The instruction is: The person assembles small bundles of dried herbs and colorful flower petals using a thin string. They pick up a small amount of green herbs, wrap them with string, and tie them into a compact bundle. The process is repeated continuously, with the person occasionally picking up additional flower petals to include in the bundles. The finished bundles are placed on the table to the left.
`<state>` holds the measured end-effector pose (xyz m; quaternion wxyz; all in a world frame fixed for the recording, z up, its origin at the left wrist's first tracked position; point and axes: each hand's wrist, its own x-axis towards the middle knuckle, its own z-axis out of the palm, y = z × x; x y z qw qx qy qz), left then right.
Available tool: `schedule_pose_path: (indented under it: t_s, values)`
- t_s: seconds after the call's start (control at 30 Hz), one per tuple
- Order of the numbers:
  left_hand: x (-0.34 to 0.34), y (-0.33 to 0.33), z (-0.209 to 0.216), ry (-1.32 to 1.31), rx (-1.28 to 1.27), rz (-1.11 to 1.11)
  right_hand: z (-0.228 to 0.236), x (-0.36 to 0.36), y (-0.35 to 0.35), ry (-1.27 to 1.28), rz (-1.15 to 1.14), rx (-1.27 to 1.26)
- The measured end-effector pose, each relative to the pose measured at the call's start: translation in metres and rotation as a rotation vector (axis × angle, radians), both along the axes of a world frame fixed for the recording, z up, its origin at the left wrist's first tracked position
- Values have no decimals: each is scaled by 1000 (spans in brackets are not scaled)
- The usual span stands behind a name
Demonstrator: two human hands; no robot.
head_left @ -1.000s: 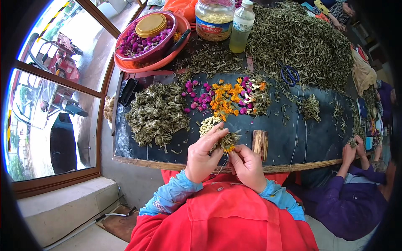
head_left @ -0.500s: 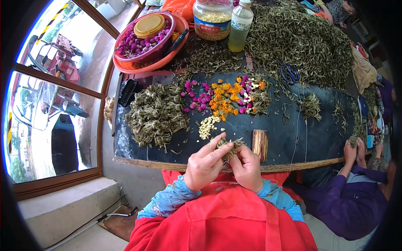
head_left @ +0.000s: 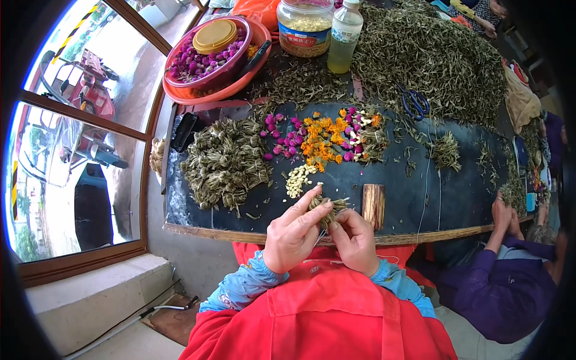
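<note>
Between my two hands, just over the table's front edge, is a small bundle of dried leaves (head_left: 331, 210). My left hand (head_left: 295, 231) pinches it from the left, with the index finger stretched along its upper side. The fingers of my right hand (head_left: 354, 241) are closed on its lower right part. A pale strand, seemingly thread, hangs below the bundle. Beyond my hands lie a small heap of cream-coloured pieces (head_left: 298, 180), orange dried flowers (head_left: 323, 143) and purple globe flowers (head_left: 290, 142). To their left is a pile of finished-looking tied leaf bundles (head_left: 225, 162).
A wooden block (head_left: 373, 206) lies right of my hands. Blue-handled scissors (head_left: 415, 105) rest by a large heap of dried leaves (head_left: 429, 66). At the back stand basins of purple flowers (head_left: 198, 69), a plastic jar (head_left: 305, 30) and a bottle (head_left: 344, 39). A co-worker in purple (head_left: 498, 288) sits at right.
The leaf bundle has turned slightly between my fingers and shows more of its leaves. My right hand has shifted a little lower. The co-worker's hands at right have moved slightly.
</note>
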<state>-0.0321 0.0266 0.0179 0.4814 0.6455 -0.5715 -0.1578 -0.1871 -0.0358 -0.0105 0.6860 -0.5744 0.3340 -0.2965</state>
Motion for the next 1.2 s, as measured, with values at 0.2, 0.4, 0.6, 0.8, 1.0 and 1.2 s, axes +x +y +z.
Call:
schedule_pose_path:
  t_s: [0.2, 0.4, 0.6, 0.8, 1.0, 1.2]
  values:
    - [9, 8, -7, 674, 67, -286, 3, 5, -1, -98, -39, 72]
    - [10, -2, -14, 1486, 210, -372, 3, 8, -4, -214, 103, 337]
    - [-5, -3, -11, 1400, 215, -397, 9, 9, -6, -208, 95, 394]
    - [-6, -9, -15, 1229, 180, -342, 7, 15, -6, 20, -45, -123]
    - [4, -8, -6, 1295, 229, -384, 7, 9, -12, 112, -8, -427]
    - [5, -7, -10, 1239, 214, -436, 13, 13, -8, 56, -35, -285]
